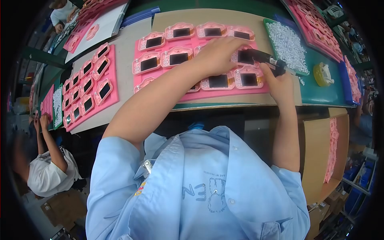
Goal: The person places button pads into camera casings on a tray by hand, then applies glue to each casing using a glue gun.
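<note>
My left hand (218,56) reaches over the rows of pink cases, fingers stretched out and thumb apart. It rests on or just above a pink case (245,57) with a dark rectangular screen, partly covered by the hand and the tool. My right hand (281,86) is closed around a black handheld tool (264,58), whose long end points left over that same case. The tool's exact kind is unclear. Several more pink cases with dark screens (176,59) lie in rows on a pink foam board (184,97) beneath my hands.
A green tray of small white parts (286,44) and a yellow container (323,75) stand on the right. Another pink board with cases (86,86) lies at left. A cardboard box (320,152) is at lower right. A person in white (52,172) works at left.
</note>
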Demonstrator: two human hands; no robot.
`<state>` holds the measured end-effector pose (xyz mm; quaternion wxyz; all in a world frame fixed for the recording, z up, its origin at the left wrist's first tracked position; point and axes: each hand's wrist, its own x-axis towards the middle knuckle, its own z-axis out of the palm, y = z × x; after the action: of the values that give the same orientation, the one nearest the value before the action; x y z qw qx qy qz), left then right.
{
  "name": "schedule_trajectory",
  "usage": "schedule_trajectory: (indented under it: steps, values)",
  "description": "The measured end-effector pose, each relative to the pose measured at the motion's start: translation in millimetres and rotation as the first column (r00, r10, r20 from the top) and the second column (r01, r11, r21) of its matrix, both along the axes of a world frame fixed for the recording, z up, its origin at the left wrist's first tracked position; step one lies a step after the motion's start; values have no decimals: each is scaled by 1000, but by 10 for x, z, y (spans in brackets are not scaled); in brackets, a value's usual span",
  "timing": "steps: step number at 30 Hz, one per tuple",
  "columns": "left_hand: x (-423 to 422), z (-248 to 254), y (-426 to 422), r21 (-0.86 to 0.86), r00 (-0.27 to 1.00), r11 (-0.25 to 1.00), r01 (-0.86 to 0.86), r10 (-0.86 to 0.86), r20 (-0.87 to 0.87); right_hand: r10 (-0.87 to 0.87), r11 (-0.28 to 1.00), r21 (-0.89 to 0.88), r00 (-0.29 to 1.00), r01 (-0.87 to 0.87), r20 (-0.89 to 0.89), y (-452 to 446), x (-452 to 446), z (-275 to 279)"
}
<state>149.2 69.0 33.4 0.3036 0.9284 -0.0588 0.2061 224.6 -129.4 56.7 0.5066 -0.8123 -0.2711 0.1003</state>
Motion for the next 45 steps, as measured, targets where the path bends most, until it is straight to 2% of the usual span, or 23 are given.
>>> schedule_trajectory:
  steps: [3, 6, 9, 12, 18, 24, 27, 30, 33, 36, 39, 42, 45]
  values:
    - [14, -29, 8, -5, 1000, 1000, -3, 3, -4, -10, 1000, -24, 999, 11, 34, 3, -18, 8]
    - [24, -56, 9, 13, 999, 1000, -26, 26, 19, 14, 1000, 21, 1000, -14, -7, -27, -42, 33]
    - [24, -79, 12, 43, 998, 998, -40, 38, 47, -58, 986, -159, 997, 48, -57, -105, -69, 184]
    - [-2, -66, 4, 52, 998, 998, -41, 38, 45, -17, 985, -171, 998, 6, -66, -219, -42, 172]
    - [18, -109, 10, 91, 995, 995, -49, 41, 90, -26, 928, -373, 999, 12, -33, -275, -81, 339]
    - [21, -107, 3, 89, 997, 995, -48, 43, 65, 41, 874, -486, 996, 4, 82, -233, -68, 275]
    - [5, -91, 3, 89, 998, 995, -53, 49, 48, 57, 912, -410, 993, -11, 101, -215, -70, 275]
    - [6, -115, 25, 76, 997, 997, -28, 23, 69, 49, 897, -442, 993, 4, 108, -214, -56, 299]
    - [-18, -99, 17, 99, 998, 994, -38, 32, 57, 14, 885, -459, 980, 81, 199, -193, -44, 259]
    - [-1, -99, 19, 101, 998, 993, -56, 55, 20, 95, 907, -418, 942, 51, 322, -107, -133, 256]
    - [-46, 11, 42, 118, 995, 991, -64, 73, -73, 108, 991, -83, 993, -104, 46, -84, -34, 129]
    - [-132, 109, 132, 124, 994, 991, -43, 55, -95, -14, 995, 92, 989, 27, -145, -143, 28, 71]
    - [-262, 202, 379, 177, 993, 981, -79, 63, 95, -31, 974, 211, 971, 82, -237, -134, -67, 174]
